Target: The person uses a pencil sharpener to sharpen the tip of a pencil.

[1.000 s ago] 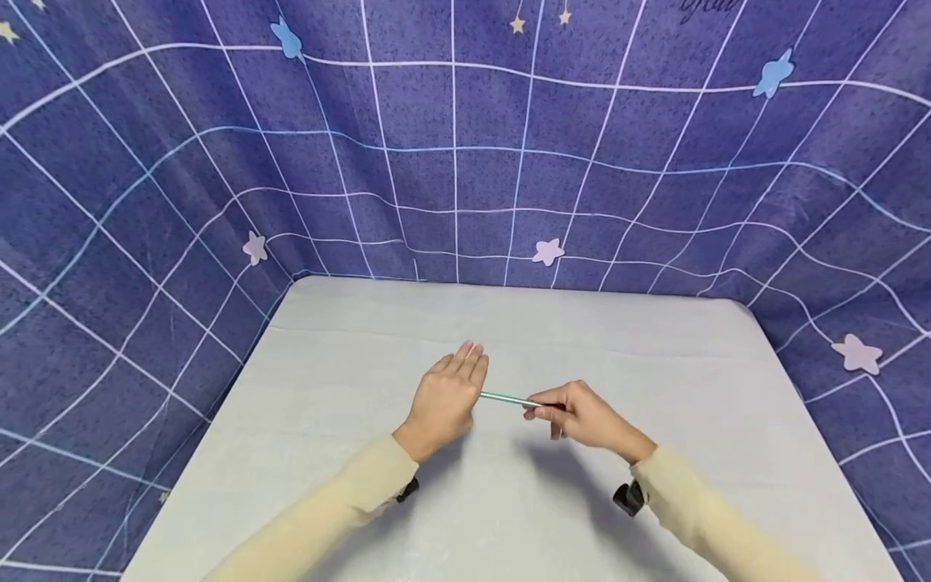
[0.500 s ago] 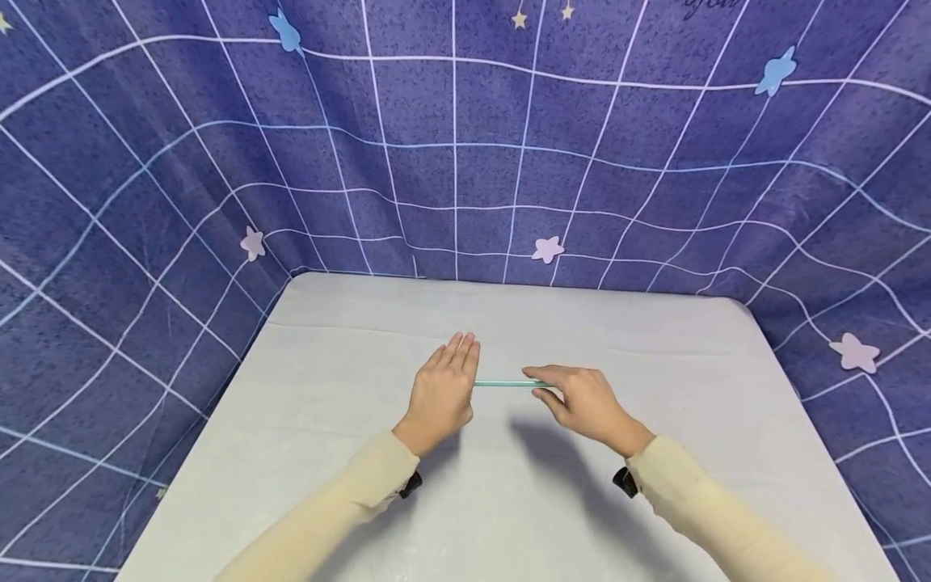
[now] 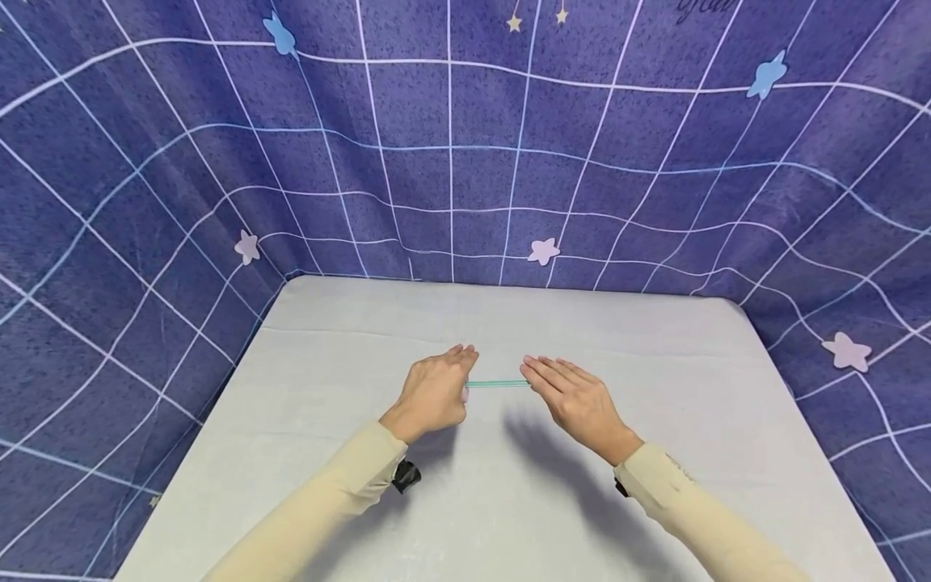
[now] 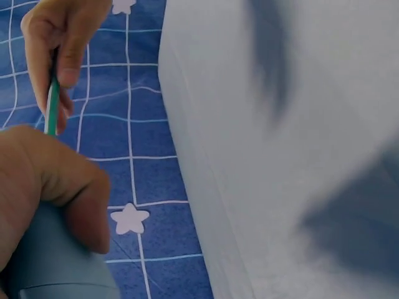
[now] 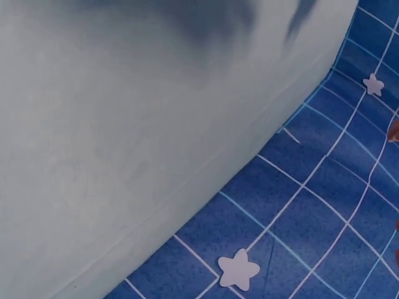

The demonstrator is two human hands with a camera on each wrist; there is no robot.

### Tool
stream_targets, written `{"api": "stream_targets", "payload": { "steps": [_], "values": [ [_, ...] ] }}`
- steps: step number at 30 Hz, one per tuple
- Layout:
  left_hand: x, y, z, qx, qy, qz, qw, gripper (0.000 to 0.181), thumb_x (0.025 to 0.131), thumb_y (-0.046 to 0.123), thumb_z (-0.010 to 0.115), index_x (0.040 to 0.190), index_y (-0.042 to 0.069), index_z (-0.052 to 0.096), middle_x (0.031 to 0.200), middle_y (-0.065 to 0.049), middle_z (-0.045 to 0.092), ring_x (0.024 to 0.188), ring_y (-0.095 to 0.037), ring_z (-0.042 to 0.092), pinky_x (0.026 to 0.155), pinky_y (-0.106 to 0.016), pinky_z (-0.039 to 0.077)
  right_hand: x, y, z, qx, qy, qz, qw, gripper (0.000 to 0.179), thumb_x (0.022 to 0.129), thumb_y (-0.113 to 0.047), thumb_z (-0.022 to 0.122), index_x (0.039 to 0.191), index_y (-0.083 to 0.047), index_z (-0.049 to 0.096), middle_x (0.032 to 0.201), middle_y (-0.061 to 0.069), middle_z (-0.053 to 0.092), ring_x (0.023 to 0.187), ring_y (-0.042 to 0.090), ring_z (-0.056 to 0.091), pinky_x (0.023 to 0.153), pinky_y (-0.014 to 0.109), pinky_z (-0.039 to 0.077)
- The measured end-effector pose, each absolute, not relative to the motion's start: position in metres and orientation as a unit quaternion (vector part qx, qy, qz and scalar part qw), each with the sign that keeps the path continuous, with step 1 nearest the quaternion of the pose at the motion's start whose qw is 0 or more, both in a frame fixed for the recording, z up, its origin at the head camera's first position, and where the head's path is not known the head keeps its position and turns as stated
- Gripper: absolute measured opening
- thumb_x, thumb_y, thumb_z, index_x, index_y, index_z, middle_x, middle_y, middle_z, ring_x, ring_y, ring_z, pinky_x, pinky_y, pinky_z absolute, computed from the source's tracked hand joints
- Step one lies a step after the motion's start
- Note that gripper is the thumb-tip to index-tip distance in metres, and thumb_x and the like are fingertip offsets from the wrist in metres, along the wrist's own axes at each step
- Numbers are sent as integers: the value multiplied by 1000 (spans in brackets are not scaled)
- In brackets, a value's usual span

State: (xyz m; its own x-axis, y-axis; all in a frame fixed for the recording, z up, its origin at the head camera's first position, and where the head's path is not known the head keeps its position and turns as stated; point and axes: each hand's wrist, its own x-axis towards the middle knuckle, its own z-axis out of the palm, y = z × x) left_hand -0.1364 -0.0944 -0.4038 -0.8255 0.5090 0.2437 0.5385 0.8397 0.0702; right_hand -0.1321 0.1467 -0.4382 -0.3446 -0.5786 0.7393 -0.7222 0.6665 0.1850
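Between the two hands, above the table, a thin straight green strip (image 3: 498, 384) runs level from side to side. My left hand (image 3: 432, 392) holds its left end, fingers together and pointing away. At the other end my right hand (image 3: 582, 404) holds it, fingers stretched over the end. In the left wrist view the green-and-white strip (image 4: 52, 103) leads to the right hand (image 4: 72, 31), where fingers and thumb close around it. There the left thumb (image 4: 87, 212) bends down over a rounded grey-blue shape (image 4: 59, 261). Both ends of the strip are hidden by the hands.
A white-covered table (image 3: 473, 501) lies below, with the shadows of both arms on it. Dark blue curtain (image 3: 407, 105) with a grid and stars stands behind it and along both sides. Black wrist devices (image 3: 406, 475) sit at the cuffs.
The right hand has shifted its hold, from pinching the tilted strip to lying over its end with fingers stretched. The strip has turned level. The left hand has rolled slightly and its fingers have lowered.
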Motion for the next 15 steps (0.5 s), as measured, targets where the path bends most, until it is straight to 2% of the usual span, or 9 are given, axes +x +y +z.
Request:
{"api": "stream_targets", "payload": {
  "steps": [5, 8, 10, 12, 14, 15],
  "values": [
    [-135, -94, -409, -283, -944, -42, 167, 45, 75, 5, 64, 120, 3, 63, 124, -9, 65, 115, -24, 62, 90, -35, 53, -134, 145, -442, 402, -817, 132, 393, 36, 103, -21, 39, 104, -7, 72, 99, 4, 74, 77, 19, 71, 65, 31, 57],
    [-133, -92, -414, -286, -932, 1, 225, 49, 71, 5, 67, 120, 3, 63, 123, -10, 65, 115, -24, 62, 93, -34, 51, -131, 145, -440, 403, -832, 184, 334, 19, 96, -12, 55, 101, -6, 72, 92, 5, 74, 69, 16, 70, 57, 27, 55],
    [-132, -91, -417, -293, -914, 34, 280, 52, 67, 5, 71, 119, 2, 62, 121, -11, 66, 114, -24, 63, 93, -35, 51, -129, 147, -435, 401, -849, 255, 232, 14, 90, -5, 62, 100, -4, 72, 87, 5, 74, 64, 12, 68, 53, 22, 53],
    [-131, -90, -421, -300, -888, 61, 344, 51, 67, 6, 72, 116, 2, 63, 118, -11, 67, 111, -25, 64, 92, -35, 51, -128, 150, -428, 383, -851, 352, 78, 15, 86, -1, 65, 99, -2, 72, 85, 7, 74, 60, 9, 66, 49, 21, 51],
    [-130, -89, -427, -306, -862, 74, 398, 43, 70, 7, 71, 113, 2, 65, 114, -10, 69, 107, -24, 66, 90, -35, 52, -130, 153, -420, 337, -833, 432, -72, 15, 89, -1, 61, 98, 0, 72, 85, 10, 73, 56, 7, 62, 46, 24, 50],
    [-130, -88, -430, -307, -852, 76, 417, 39, 73, 7, 69, 111, 3, 66, 112, -10, 70, 105, -24, 67, 89, -35, 52, -132, 154, -417, 312, -824, 454, -129, 15, 91, -2, 59, 98, 0, 72, 86, 11, 73, 57, 8, 64, 46, 28, 51]
  ]
}}
